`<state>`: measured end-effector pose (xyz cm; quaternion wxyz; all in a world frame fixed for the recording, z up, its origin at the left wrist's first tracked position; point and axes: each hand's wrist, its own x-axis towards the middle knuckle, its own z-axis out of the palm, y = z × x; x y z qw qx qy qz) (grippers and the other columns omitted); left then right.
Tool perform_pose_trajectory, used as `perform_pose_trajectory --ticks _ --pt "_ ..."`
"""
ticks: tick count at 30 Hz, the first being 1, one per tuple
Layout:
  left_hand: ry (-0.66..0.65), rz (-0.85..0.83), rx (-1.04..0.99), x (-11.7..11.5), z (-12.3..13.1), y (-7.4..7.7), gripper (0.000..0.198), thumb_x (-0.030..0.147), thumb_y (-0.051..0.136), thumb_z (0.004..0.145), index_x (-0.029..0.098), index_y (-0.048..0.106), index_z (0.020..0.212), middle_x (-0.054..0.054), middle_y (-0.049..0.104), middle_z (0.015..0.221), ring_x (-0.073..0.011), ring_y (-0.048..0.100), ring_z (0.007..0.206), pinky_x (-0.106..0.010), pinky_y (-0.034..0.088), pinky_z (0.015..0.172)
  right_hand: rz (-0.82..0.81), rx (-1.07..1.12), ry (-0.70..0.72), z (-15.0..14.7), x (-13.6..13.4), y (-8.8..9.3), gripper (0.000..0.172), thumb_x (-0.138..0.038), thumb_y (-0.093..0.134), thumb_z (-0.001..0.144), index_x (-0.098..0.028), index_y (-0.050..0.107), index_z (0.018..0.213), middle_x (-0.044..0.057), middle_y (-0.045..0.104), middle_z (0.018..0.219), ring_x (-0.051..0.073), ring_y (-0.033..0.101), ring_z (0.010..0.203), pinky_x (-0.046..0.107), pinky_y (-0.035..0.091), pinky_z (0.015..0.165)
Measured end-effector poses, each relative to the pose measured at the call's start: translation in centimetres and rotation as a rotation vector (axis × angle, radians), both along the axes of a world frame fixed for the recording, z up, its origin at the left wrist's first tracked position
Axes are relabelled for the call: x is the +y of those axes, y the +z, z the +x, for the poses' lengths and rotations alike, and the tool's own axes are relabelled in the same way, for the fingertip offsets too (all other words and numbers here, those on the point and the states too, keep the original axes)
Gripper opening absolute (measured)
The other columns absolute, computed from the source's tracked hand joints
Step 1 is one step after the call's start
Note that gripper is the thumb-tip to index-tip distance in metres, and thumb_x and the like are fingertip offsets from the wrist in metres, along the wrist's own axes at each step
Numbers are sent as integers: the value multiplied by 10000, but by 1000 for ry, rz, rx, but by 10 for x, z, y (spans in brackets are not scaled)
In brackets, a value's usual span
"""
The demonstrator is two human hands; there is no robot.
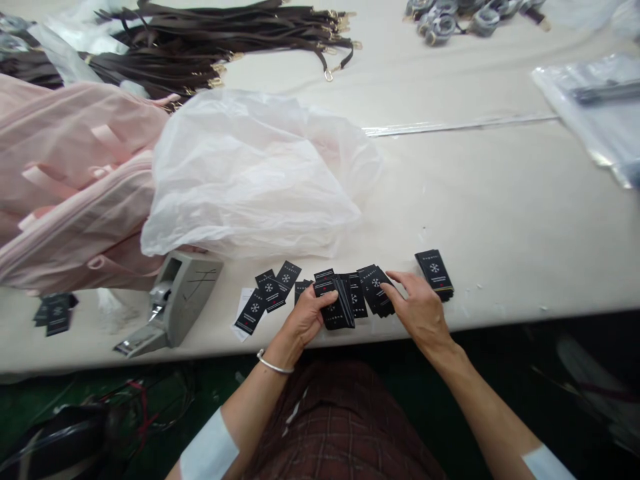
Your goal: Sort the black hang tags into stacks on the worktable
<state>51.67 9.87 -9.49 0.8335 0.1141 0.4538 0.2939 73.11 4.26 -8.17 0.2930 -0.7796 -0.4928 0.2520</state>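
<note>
My left hand (307,317) is closed round a fanned stack of black tags (339,310), its thumb lying on top. Fingers of my right hand (420,310) touch the edge of a pile of black tags (375,290) just right of that stack; whether they pinch a tag is too small to tell. More tags lie between the two hands, partly covered. Beyond my right hand sits a neat stack of black tags (435,273). Several loose tags (270,290) overlap left of my left hand, with a white card under one.
A grey tape dispenser (187,300) stands at the table's front left, beside pink bags (75,180) and a white plastic bag (255,180). Dark straps (225,30) with gold clips lie at the back. Clear plastic packaging (600,107) is at the right.
</note>
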Motion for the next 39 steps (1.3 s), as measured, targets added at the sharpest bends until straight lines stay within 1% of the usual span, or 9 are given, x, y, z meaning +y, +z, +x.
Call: perform_pose_trajectory --ticks 3,6,9,18,23,26,31,34,39 --pt "-15 5 -25 -1 4 1 511 218 931 555 115 675 985 -79 742 910 -190 686 784 -309 536 781 -178 313 1 -14 -2 10 443 -516 617 813 -182 715 1087 95 722 1074 259 659 928 398 522 869" --pt "-49 23 -40 -2 7 3 514 242 930 559 109 681 989 -98 743 928 -218 694 808 -322 527 792 -343 588 40 -24 -1 14 384 -529 640 777 -183 731 917 39 726 872 201 633 742 316 507 689" --pt "-52 39 -21 -3 5 5 509 236 929 560 110 680 985 -101 743 938 -213 693 812 -318 522 805 -314 557 -46 -26 -1 11 350 -519 697 712 -171 657 710 -5 633 671 155 550 641 281 435 613" --pt "-27 62 21 -6 5 1 525 237 928 561 116 672 1003 -105 741 971 -235 692 888 -331 516 847 -310 623 -62 -16 0 11 364 -485 773 628 -169 619 719 -17 622 680 147 545 653 270 433 619" --pt "-6 50 38 -6 6 -2 526 226 928 559 122 666 1004 -83 738 963 -191 680 834 -316 518 844 -293 506 -61 -1 5 6 340 -478 735 680 -177 672 824 29 704 797 195 626 736 310 485 694" --pt "3 43 27 -5 6 -2 535 233 934 548 125 666 999 -77 736 948 -198 680 839 -321 524 833 -300 203 14 8 6 0 379 -427 722 725 -213 691 1037 47 727 895 238 664 819 370 509 774" --pt "-8 34 24 -5 7 -1 528 229 936 545 123 667 987 -70 732 922 -181 672 797 -317 527 814 16 -200 107 3 1 5 367 -388 552 893 -165 672 1159 135 686 1149 302 602 1106 471 425 1024" --pt "-17 39 20 -5 9 -1 516 227 930 554 124 669 987 -74 732 937 -184 672 809 -318 522 822 -54 15 71 -9 -1 14 358 -454 543 893 -200 706 1088 98 707 1114 275 628 1055 426 456 989" --pt "-28 48 12 -4 10 1 525 226 929 557 119 663 997 -77 732 935 -183 669 813 -313 523 810 -393 472 33 -19 0 15 342 -529 642 735 -192 695 768 26 693 746 210 620 710 329 470 667"
